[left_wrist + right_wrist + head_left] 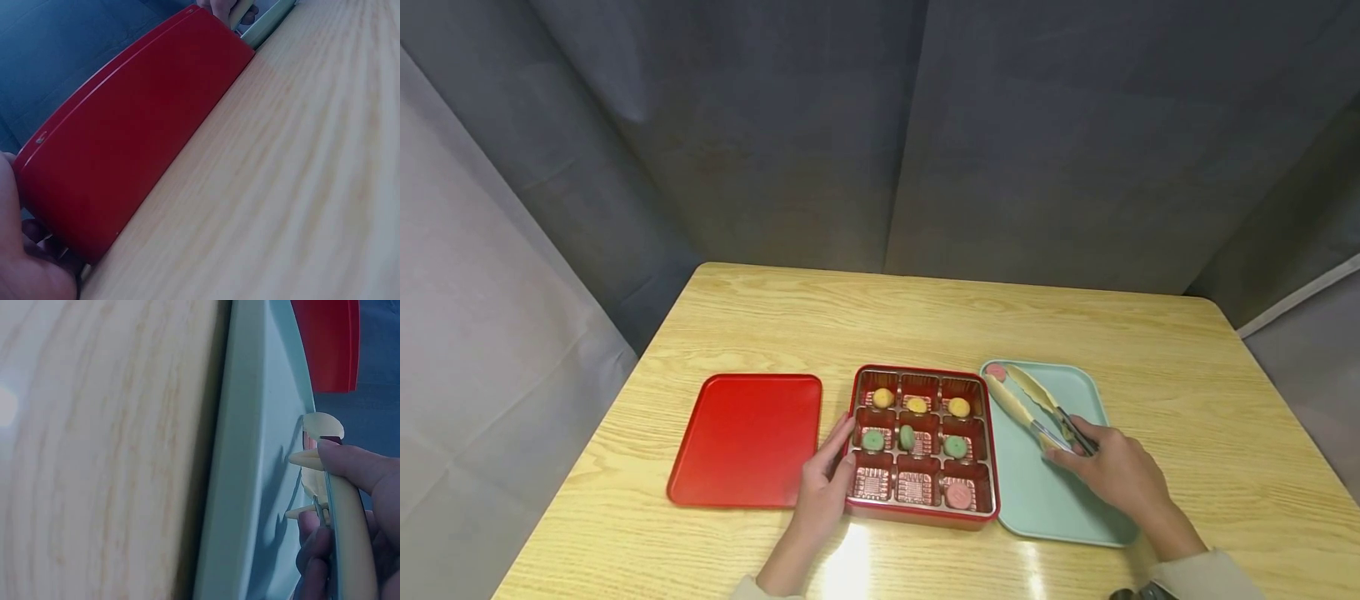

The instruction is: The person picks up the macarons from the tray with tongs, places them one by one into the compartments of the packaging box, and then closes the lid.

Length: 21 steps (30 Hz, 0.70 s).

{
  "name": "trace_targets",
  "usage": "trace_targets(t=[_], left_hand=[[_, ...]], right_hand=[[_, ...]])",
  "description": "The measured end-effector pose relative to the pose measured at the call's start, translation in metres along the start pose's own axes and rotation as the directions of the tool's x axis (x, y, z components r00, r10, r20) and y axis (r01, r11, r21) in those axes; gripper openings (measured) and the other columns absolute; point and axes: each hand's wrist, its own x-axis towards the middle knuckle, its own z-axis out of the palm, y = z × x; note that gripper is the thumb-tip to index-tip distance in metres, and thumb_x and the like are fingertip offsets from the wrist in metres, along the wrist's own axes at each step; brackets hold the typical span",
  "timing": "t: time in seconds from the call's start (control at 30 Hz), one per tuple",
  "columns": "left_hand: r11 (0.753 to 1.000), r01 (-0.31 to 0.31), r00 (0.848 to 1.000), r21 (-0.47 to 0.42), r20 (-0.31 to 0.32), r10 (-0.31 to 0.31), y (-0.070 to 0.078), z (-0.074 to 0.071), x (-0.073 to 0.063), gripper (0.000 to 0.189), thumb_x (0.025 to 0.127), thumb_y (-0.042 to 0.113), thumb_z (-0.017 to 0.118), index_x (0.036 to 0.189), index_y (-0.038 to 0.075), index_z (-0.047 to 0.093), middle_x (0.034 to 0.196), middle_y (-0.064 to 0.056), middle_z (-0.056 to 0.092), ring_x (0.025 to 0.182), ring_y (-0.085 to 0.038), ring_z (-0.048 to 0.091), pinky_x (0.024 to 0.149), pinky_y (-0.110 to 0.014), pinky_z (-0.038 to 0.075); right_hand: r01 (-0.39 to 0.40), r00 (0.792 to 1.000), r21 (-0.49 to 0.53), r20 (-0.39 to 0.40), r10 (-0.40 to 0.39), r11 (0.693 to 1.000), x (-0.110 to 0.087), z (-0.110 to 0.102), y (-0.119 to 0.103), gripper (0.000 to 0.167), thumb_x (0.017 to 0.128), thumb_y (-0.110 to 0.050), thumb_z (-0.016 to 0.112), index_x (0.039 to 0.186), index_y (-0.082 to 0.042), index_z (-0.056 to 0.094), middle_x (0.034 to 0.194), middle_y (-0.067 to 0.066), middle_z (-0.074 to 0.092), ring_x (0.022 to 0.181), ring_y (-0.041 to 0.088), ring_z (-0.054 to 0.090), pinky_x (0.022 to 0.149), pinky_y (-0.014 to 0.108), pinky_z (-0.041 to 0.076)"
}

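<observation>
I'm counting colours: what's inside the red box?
Inside the red box are three yellow pieces, three green pieces and one pink piece, set apart in a divided insert. The insert covers whatever lies beneath.

Left hand [824, 482]: fingers extended toward far edge of table [820, 321], thumb apart. Right hand [1118, 468], nearer right edge: thumb opposing curled fingers in grip, forearm slanting toward far-left corner.

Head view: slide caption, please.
Left hand rests against a red nine-compartment box of macarons; right hand holds tongs near a pink macaron on a mint-green tray.
</observation>
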Motion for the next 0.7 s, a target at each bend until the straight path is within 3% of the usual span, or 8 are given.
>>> trace_targets(t=[0.17,0.33,0.53,0.7], left_hand=[[1.000,0.010,1.000,-0.014,0.002,-0.010,-0.0009,0.0001,0.0007,0.047,0.095,0.004,0.047,0.141,0.013,0.043,0.153,-0.007,0.031,0.142,-0.027,0.022,0.115,-0.037,0.019],[1.000,0.012,1.000,-0.006,0.000,-0.012,0.0001,-0.0001,0.0005,0.047,0.095,0.004,0.047,0.141,0.014,0.044,0.153,-0.006,0.031,0.142,-0.027,0.022,0.115,-0.037,0.018],[1.000,0.013,1.000,-0.008,0.000,-0.013,0.0005,-0.0001,0.0004,0.047,0.095,0.004,0.047,0.141,0.014,0.044,0.153,-0.007,0.031,0.142,-0.026,0.022,0.115,-0.037,0.017],[1.000,0.016,1.000,-0.016,0.002,-0.016,0.0001,-0.0002,0.0005,0.048,0.095,0.003,0.047,0.141,0.013,0.044,0.153,-0.008,0.030,0.142,-0.027,0.022,0.115,-0.035,0.019]], right_hand=[[-0.003,1.000,-0.007,-0.003,0.003,1.000,0.0017,0.0003,0.0000,0.089,0.075,-0.061,0.067,0.134,0.003,0.048,0.081,0.006,0.063,0.062,0.018,0.045,0.043,0.028,0.030],[-0.014,1.000,-0.006,0.003,0.014,1.000,0.0022,-0.0009,0.0001,0.091,0.074,-0.062,0.067,0.135,0.003,0.047,0.075,-0.002,0.061,0.061,0.017,0.045,0.044,0.028,0.030],[-0.015,1.000,0.004,0.010,0.015,1.000,0.0019,-0.0013,-0.0012,0.090,0.075,-0.061,0.067,0.135,0.003,0.047,0.084,0.004,0.068,0.062,0.017,0.046,0.044,0.028,0.030],[0.004,1.000,0.013,0.006,-0.004,1.000,0.0027,0.0000,-0.0023,0.088,0.077,-0.059,0.066,0.135,0.003,0.046,0.105,0.025,0.065,0.061,0.019,0.045,0.043,0.028,0.029]])
